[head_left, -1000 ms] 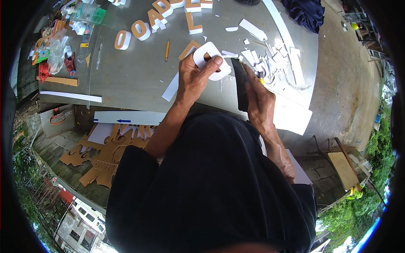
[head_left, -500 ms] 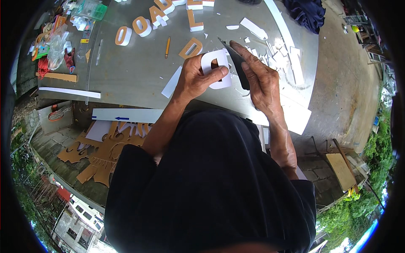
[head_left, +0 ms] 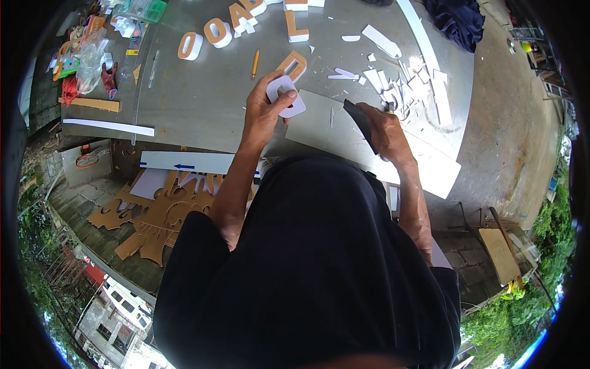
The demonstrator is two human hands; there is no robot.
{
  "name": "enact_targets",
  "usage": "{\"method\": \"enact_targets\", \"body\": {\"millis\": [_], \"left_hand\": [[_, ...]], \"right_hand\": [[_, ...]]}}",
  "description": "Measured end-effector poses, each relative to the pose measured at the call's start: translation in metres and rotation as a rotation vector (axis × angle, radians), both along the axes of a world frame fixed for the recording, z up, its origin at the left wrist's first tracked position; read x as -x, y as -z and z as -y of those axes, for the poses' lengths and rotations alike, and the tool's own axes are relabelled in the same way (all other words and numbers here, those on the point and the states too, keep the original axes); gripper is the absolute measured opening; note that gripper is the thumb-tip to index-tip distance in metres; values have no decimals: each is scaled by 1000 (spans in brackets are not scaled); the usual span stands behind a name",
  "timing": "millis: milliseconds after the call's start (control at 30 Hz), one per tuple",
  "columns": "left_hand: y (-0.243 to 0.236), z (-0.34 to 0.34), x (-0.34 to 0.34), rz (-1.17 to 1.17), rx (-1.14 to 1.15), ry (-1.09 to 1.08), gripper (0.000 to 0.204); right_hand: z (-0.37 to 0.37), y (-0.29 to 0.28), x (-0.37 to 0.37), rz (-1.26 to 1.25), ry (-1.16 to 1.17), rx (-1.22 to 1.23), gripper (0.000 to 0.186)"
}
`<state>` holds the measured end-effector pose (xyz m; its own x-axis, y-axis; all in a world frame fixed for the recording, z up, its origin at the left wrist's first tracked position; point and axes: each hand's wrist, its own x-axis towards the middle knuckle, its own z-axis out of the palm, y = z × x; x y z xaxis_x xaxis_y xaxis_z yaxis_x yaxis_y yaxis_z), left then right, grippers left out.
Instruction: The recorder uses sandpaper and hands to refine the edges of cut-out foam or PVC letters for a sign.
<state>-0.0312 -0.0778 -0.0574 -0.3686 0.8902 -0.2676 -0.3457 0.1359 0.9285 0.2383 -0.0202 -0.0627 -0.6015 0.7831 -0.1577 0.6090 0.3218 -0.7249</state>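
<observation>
Head view: the left hand (head_left: 265, 117) now grips the white foam letter (head_left: 286, 95) alone, lifted over the counter (head_left: 203, 98). The right hand (head_left: 384, 132), closed around a dark blade (head_left: 359, 120), has pulled away rightward, pausing the trimming.

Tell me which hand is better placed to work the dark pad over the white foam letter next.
Right, most likely. The right hand already grips the dark pad, just beside the white foam letter. The left hand is busy holding that letter up above the grey table, so it serves better as the steadying hand.
</observation>
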Motion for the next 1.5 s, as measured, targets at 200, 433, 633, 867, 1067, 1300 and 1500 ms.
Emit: {"method": "enact_targets", "body": {"millis": [200, 433, 633, 867, 1067, 1300, 1500], "left_hand": [[36, 27, -15, 79, 300, 136, 26], [35, 8, -26, 401, 422, 187, 34], [32, -5, -18, -231, 438, 321, 55], [63, -54, 16, -1442, 218, 181, 97], [79, -71, 16, -1333, 276, 343, 101], [71, -70, 30, -457, 303, 308, 85], [53, -40, 12, 925, -262, 289, 56]], "right_hand": [[17, -13, 35, -99, 8, 20, 58], [25, -9, 57, -338, -246, -271, 44], [20, -11, 55, -350, 2, -349, 13], [-10, -4, 32, -553, 606, 308, 28], [-16, -10, 22, -719, 651, 473, 33], [-16, -10, 25, -819, 694, 499, 27], [-18, -19, 29, -1040, 681, 799, 17]]}}
